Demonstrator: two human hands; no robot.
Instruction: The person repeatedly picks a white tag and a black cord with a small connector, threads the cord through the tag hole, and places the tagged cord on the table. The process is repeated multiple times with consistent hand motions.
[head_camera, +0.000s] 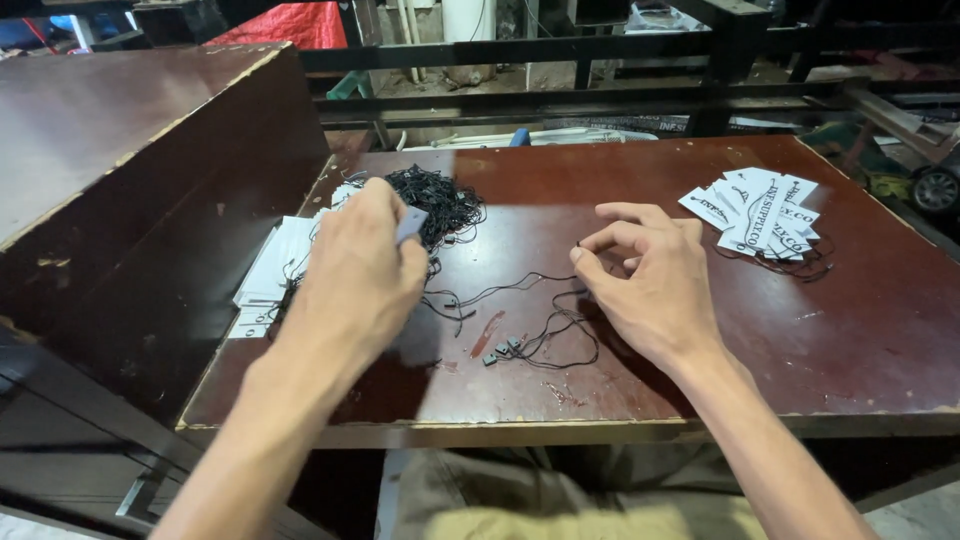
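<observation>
Here, a scuffed reddish-brown table (700, 360) fronts cluttered dark metal racks (560, 60).

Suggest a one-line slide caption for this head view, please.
Left hand holds a small tag while right hand pinches a black string over a table.

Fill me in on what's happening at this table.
A person sits at a dark red table working with paper tags and black strings. The left hand holds a small grey tag over a stack of white tags, beside a tangled pile of strings. The right hand pinches the end of a loose string. A fanned bunch of strung tags lies to the right.
</observation>
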